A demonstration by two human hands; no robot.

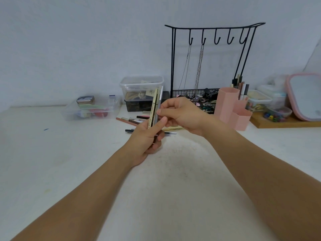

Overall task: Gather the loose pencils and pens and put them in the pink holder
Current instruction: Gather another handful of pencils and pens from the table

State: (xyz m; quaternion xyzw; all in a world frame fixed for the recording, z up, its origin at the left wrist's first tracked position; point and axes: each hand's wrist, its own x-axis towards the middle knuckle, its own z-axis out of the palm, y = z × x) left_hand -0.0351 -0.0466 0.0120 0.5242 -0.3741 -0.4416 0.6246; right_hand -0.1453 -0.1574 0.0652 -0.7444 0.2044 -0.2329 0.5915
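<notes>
My left hand (147,141) grips a small upright bundle of pens (155,106), cream, dark and grey, above the white table. My right hand (180,115) pinches the grey pen of that bundle between thumb and fingers. More loose pens and pencils (133,120) lie scattered on the table behind my hands. The pink holder (231,108), made of hexagonal cups, stands to the right of my hands, with a few pens (243,89) standing in its back cup.
A black wire rack (208,66) with hooks and hanging chains stands at the back, its basket full of small items. Clear plastic boxes (142,87) and a low clear tray (92,108) sit at the back left. A wooden board (284,123) with containers and a pink-rimmed mirror (305,96) lies at right.
</notes>
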